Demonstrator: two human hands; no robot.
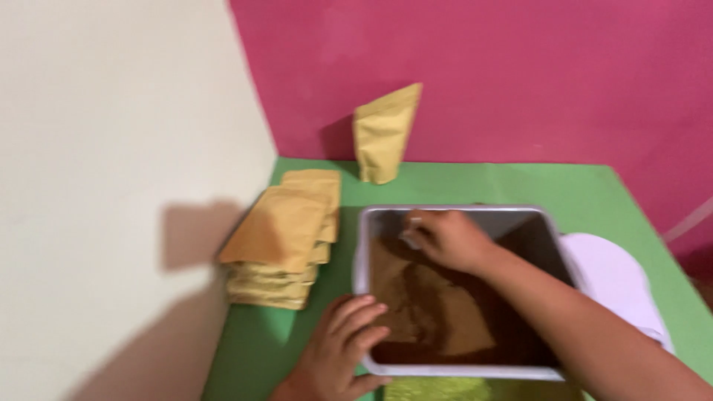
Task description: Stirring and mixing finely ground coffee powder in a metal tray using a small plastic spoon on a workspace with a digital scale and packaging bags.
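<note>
Green tabletop: left hand (343, 349) rests spread-fingered on the metal tray (362, 245); right hand (449, 239) pinches a small scoop (411, 236) over brown powder (438, 312).

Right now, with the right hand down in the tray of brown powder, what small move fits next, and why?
Probably lift the right hand clear with a scoop of brown powder. Its fingers seem to close on a small pale thing, likely a scoop, though blur hides it. The left hand braces the metal tray, and a pouch stands upright behind.
</note>
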